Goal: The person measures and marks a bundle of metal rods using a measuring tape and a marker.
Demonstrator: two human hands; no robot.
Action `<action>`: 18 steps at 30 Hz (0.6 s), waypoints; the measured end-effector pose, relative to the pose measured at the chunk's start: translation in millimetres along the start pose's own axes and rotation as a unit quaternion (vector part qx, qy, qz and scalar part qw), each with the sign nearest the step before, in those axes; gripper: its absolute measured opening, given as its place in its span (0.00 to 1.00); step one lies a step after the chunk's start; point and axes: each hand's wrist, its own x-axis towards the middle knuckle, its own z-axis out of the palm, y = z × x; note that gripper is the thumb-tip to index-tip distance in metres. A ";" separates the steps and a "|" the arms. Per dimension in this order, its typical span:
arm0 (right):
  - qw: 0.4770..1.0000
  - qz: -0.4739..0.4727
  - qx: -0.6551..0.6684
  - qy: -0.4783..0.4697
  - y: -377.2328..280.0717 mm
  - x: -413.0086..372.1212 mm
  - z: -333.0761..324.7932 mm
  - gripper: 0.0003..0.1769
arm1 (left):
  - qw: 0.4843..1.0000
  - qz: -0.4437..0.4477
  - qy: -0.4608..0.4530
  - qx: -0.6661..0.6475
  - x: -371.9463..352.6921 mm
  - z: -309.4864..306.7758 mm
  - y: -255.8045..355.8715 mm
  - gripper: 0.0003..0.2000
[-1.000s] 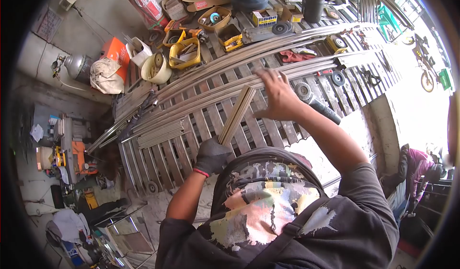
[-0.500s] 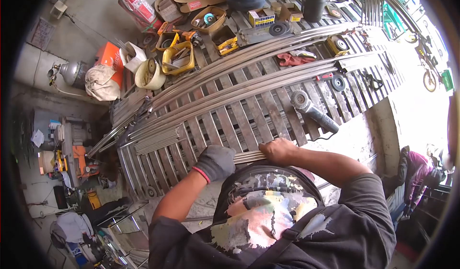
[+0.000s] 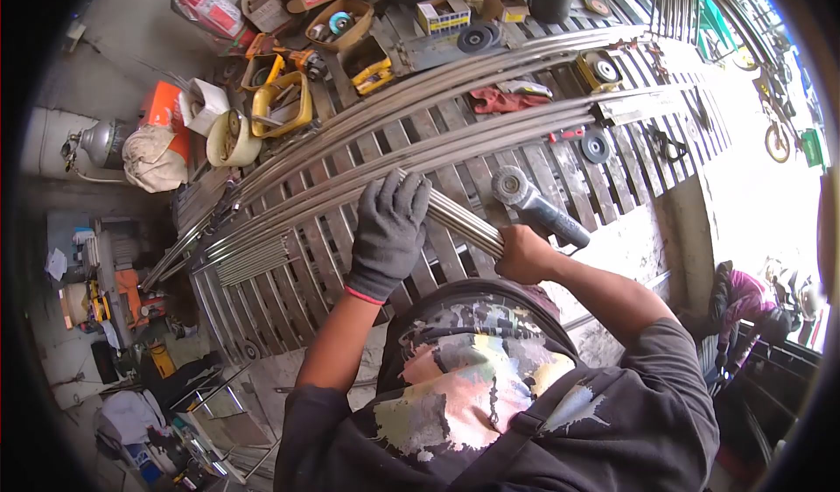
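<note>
My right hand [image 3: 525, 254], bare, is closed round the near end of a bundle of short metal rods [image 3: 464, 222]. The bundle slants up and left over the slatted metal table [image 3: 451, 269]. At its far end is my left hand [image 3: 388, 229], in a grey knitted glove with a red cuff. Its fingers are stretched out against the rod ends, and the thumb side is partly hidden. An angle grinder [image 3: 538, 205] with a round disc head lies just beyond my right hand. More short rods [image 3: 254, 263] lie side by side at the table's left.
Long metal bars [image 3: 350, 181] run across the table. Behind them are yellow containers [image 3: 282, 107], a red cloth [image 3: 507, 100], grinding discs [image 3: 595, 146] and a fire extinguisher [image 3: 210, 6]. Another person [image 3: 744, 304] bends down at the right.
Both hands have moved away from my body, with the rods turning from nearly level to slanted. My left hand has uncurled and reached up to their far end. The view has shifted slightly.
</note>
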 end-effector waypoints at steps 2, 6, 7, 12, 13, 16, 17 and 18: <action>1.000 0.024 -0.001 -0.003 -3.8 -0.9 -15.3 0.15 | 0.999 0.032 -0.016 -0.003 3.6 -3.4 19.1 0.42; 0.996 -0.019 -0.087 -0.024 -8.3 -2.3 -32.4 0.14 | 0.994 0.073 -0.063 -0.049 9.2 17.7 41.0 0.46; 0.992 -0.045 -0.116 -0.026 -12.2 -3.9 -35.6 0.13 | 0.994 0.071 -0.068 -0.056 11.4 25.4 45.0 0.47; 0.948 -0.183 -0.250 -0.076 -24.1 11.2 -38.8 0.16 | 0.933 -0.100 -0.320 -0.128 3.2 37.2 57.8 0.25; 0.934 -0.211 -0.273 -0.091 -24.6 17.1 -37.2 0.16 | 0.938 -0.104 -0.295 -0.151 -4.7 36.4 60.0 0.23; 0.914 -0.259 -0.297 -0.093 -25.0 38.6 -24.4 0.15 | 0.926 -0.161 -0.290 -0.180 -23.0 35.7 56.1 0.26; 0.923 -0.257 -0.276 -0.079 -28.2 38.7 -25.7 0.18 | 0.917 -0.190 -0.298 -0.184 -28.2 34.6 54.1 0.28; 0.931 -0.255 -0.254 -0.067 -26.2 35.9 -27.2 0.20 | 0.904 -0.223 -0.317 -0.179 -28.0 27.8 53.5 0.25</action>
